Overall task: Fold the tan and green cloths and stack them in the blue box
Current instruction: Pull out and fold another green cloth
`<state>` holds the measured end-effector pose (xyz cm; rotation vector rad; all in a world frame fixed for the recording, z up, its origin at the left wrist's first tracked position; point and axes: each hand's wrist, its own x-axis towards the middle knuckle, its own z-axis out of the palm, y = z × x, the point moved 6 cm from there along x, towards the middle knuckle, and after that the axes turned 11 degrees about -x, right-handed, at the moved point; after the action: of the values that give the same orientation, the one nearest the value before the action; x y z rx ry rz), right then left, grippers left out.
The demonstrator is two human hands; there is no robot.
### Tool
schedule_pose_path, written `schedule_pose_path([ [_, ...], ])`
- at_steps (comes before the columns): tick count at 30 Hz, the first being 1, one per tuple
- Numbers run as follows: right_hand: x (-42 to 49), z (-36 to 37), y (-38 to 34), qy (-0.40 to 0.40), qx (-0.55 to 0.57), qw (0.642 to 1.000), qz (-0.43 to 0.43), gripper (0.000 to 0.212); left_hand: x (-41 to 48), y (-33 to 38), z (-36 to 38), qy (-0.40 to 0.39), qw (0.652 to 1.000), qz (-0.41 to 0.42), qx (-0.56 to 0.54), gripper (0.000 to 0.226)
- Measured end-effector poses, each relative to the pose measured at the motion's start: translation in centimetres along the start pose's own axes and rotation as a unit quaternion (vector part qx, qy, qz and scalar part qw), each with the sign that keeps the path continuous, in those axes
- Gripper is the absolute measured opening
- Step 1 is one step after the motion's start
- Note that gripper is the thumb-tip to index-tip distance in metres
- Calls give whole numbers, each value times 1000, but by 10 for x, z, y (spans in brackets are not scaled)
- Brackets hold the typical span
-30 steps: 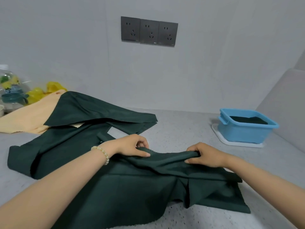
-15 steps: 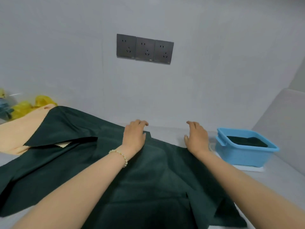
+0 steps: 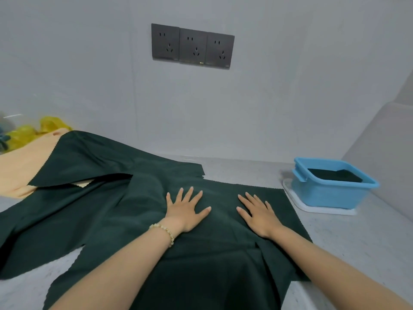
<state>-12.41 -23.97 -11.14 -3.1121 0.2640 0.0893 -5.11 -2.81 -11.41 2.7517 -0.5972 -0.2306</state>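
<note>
Both palms are pressed flat now. The left hand [image 3: 184, 212] is laid on the green cloth [image 3: 212, 253] with fingers spread wide and straight, nothing gripped. The right hand [image 3: 257, 214] is set down just beside it on the same cloth, fingers likewise stretched out and splayed, nothing held. A bare strip of cloth is left between the two thumbs. A bead bracelet [image 3: 164, 231] is worn on the left wrist.

The green cloth is spread across the grey desk [image 3: 357, 242], its far edge lying beyond the fingertips, its near part draped towards the camera. A slit or overlapping edge is seen near the right forearm. More green fabric [image 3: 93, 157] is heaped to the left, one layer over another; how many separate pieces are there cannot be told.

At the far left the tan cloth [image 3: 20, 166] is seen lying unfolded, partly covered by the green layers. Behind it a yellow bag [image 3: 26, 133] is pushed against the wall [image 3: 290, 86].

Over to the right, well apart from the hands, the blue box [image 3: 328, 195] is stood on a white mat [image 3: 299, 203], and a folded green cloth [image 3: 333, 175] is already lodged inside it, lying flat. Three dark sockets [image 3: 192, 46] are mounted in a row on the wall above.
</note>
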Motion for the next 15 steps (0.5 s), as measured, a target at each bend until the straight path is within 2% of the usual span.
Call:
schedule_pose_path([
  [4,-21,-4,13,-44,-1,999,12,58,-8,6,-6,-5,1000,3,-18,70],
  [7,-28,-10,19,-59,17,997,38,58,-15,5,-16,25,999,3,-37,64],
  [15,-10,-8,25,-36,31,993,108,55,-14,-53,-48,59,990,-124,-33,61],
])
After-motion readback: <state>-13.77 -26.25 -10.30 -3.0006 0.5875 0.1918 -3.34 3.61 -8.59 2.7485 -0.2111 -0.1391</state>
